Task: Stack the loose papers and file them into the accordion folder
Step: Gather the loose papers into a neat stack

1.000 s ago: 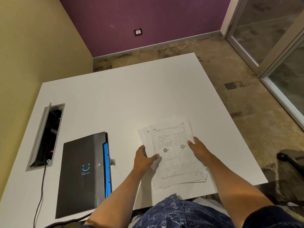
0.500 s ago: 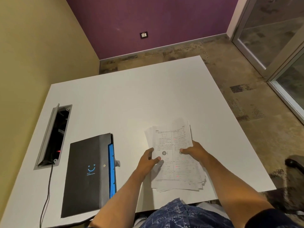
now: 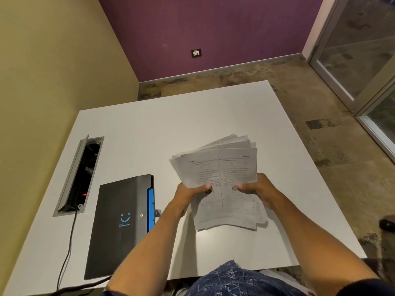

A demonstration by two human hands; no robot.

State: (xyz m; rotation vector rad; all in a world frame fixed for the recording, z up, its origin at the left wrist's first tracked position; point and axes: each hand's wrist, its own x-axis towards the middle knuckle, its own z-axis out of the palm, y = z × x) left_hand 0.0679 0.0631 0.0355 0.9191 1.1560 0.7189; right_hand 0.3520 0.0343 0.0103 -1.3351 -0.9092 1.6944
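Gripping the papers (image 3: pixel 218 174) on both sides, left hand (image 3: pixel 188 194) and right hand (image 3: pixel 259 192) clamped shut, thumbs on top, forearms outstretched, above the bench (image 3: pixel 171 135), folder (image 3: pixel 119 223) lying left.

Corner room, my white table (image 3: pixel 213 116) against the wall.

I face a purple wall (image 3: pixel 213 28) with a socket (image 3: pixel 196 53); a tan wall (image 3: pixel 53 60) on my left, mottled brown floor (image 3: pixel 320 99), and glass doors (image 3: pixel 363 50) on my right.
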